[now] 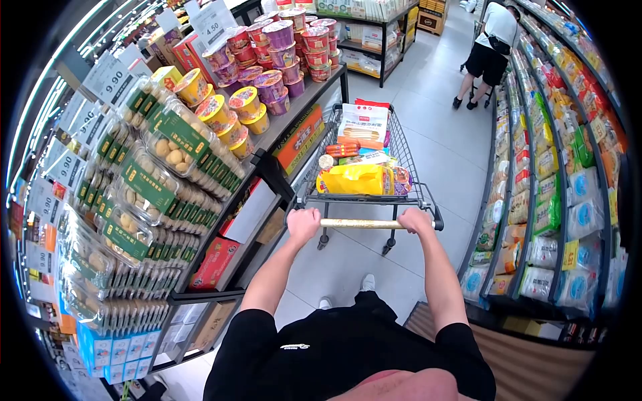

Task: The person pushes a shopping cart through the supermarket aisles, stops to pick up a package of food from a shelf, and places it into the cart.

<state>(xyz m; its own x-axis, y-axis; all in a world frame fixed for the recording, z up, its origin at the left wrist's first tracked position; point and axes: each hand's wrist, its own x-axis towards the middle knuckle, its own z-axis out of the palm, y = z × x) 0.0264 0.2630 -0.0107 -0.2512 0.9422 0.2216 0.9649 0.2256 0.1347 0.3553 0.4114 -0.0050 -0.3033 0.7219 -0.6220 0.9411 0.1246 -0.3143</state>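
Observation:
Both fists are wrapped round the pale handle bar (361, 224) of a wire shopping cart (413, 157). My left hand (304, 224) grips its left end, and my right hand (415, 220) grips the right end. Inside the basket, a large yellow package (354, 180) lies closest to me. Behind it are orange-red packs (343, 149) and a white flat pack (368, 158). A white and red bag (363, 124) leans at the far end. A purple package (401, 179) is tucked at the basket's right side.
On the left, a shelf edge (257, 160) runs close to the cart, with boxed cookies (177, 150) and instant noodle cups (271, 83). Shelves of bagged goods (535, 200) line the right. Ahead in the tiled aisle (428, 87), a person (493, 47) stands near another cart.

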